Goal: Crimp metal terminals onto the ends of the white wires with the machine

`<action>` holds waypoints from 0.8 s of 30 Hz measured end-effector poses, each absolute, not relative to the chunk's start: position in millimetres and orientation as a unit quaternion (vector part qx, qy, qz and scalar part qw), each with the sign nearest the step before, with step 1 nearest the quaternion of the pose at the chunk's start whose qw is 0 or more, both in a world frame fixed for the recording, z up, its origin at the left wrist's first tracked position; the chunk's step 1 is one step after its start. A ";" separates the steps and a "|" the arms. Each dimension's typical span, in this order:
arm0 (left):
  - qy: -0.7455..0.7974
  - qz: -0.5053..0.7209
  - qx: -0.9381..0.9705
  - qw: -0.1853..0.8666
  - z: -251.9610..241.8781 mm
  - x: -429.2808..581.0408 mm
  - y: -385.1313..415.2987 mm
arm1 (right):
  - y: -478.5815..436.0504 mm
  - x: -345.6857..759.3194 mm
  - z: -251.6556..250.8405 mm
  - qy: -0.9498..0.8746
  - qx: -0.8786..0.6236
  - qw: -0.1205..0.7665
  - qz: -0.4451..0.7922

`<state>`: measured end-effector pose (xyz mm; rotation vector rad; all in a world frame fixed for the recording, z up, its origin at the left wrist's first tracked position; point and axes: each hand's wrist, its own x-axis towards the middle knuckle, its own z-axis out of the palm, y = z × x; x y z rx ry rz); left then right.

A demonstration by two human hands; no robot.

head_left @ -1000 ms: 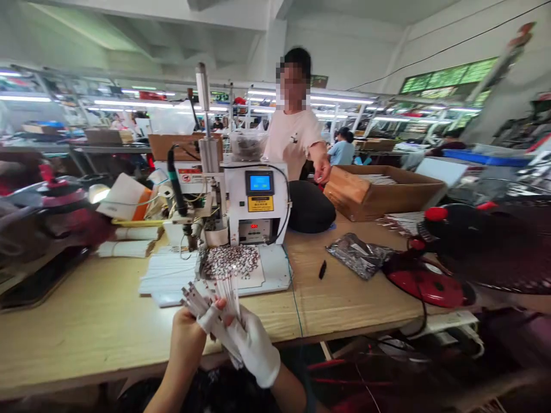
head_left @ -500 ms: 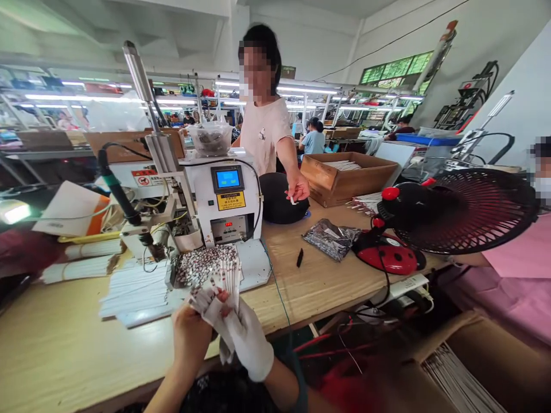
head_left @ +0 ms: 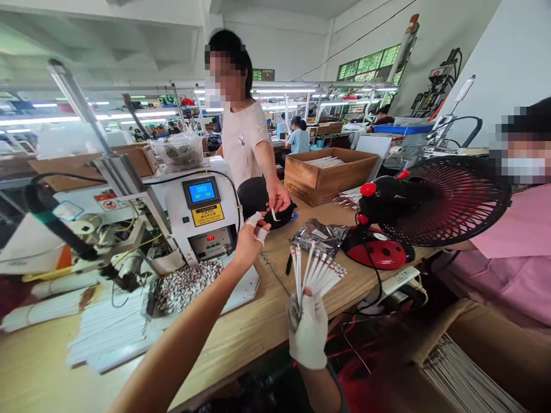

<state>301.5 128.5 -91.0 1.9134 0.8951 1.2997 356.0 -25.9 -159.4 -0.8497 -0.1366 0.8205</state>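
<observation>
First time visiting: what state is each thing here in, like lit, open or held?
White strips: fanned out, held
Right grip: gloved, closed around these strips
Left grip: close to a co-worker's hand; contact unclear
Blue screen: lit
Red number display: lit
Upper cardboard box: top open
Lower cardboard box: top open
Fan: spinning or not, unclear

White strips (head_left: 315,282) show brownish ends; the fan base (head_left: 375,256) is red, black-spotted.

A machine (head_left: 178,212), white bundles (head_left: 47,310), a plastic bag (head_left: 318,236), a fan (head_left: 400,203) and a box (head_left: 301,184) are carried by the counter (head_left: 249,321).
</observation>
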 end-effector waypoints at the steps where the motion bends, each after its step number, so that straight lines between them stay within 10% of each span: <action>1: 0.341 0.488 0.754 0.276 -89.1 308.3 137.5 | -26.0 360.4 -159.4 -0.064 -0.396 0.831 0.386; 7: 0.296 0.518 0.793 0.123 -77.7 327.0 157.9 | -25.3 368.9 -161.8 -0.040 -0.381 0.830 0.406; 18: 0.285 0.499 0.695 0.433 -46.3 301.9 98.7 | -26.0 365.1 -162.3 -0.034 -0.386 0.831 0.400; 24: 0.301 0.375 0.816 0.320 -37.2 222.7 49.0 | -28.3 350.1 -156.2 -0.115 -0.382 0.822 0.406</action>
